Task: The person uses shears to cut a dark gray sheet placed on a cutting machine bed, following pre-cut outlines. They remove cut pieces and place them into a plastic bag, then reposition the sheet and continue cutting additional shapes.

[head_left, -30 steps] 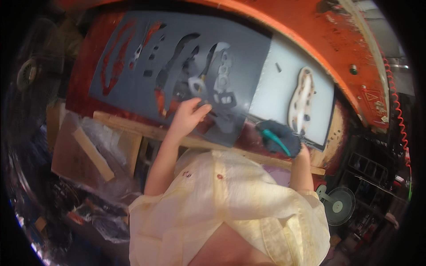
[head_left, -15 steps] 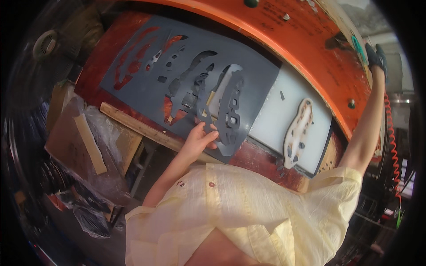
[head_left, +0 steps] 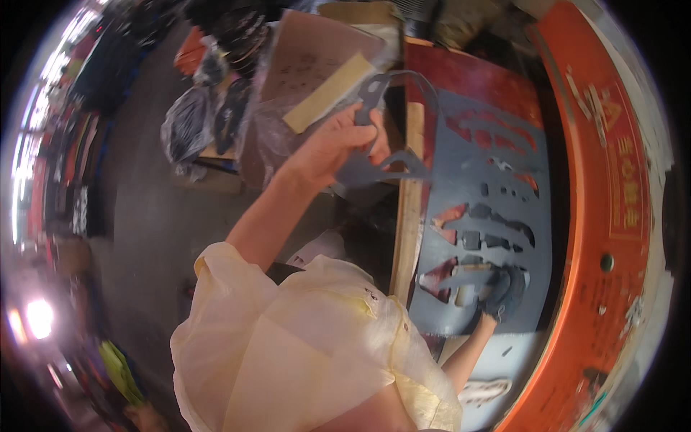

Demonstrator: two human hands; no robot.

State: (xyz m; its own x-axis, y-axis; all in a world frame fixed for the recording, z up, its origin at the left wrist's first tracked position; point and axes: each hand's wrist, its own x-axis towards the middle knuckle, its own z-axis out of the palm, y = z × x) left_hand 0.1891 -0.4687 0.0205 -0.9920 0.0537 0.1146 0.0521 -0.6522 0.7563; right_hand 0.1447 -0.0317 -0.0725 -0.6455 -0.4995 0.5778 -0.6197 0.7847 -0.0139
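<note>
"Past the wooden rail (head_left: 407,216) edging the red table (head_left: 468,68), what to mark first?"

"Grey cut piece (head_left: 362,171), off the table's rail-side edge, seen against a brown plastic-wrapped panel (head_left: 309,39). Gripped mid-length between thumb and fingers of the bare left hand (head_left: 335,142)."

"Long axis?"

"Roughly alongside the rail, as far as the blur allows. Forked end pointing at the rail; cannot tell whether touching."

"And openings in the grey sheet (head_left: 453,187)?"

"Crosswise to that: running from the sheet's rail-side edge toward the edge by the orange beam (head_left: 594,237)."

"Right hand (head_left: 504,294)?"

"Dark-gloved, down at the sheet, near the corner between the beam-side edge and the white board (head_left: 522,353). Right at a cut-out opening. Cannot tell whether open or closed on anything."

"Nearer hand to the piece, then?"

"Left, already gripping. Right well apart, with the rail and most of the sheet's width between. From the glove, look left and out past the rail-side edge."
</note>
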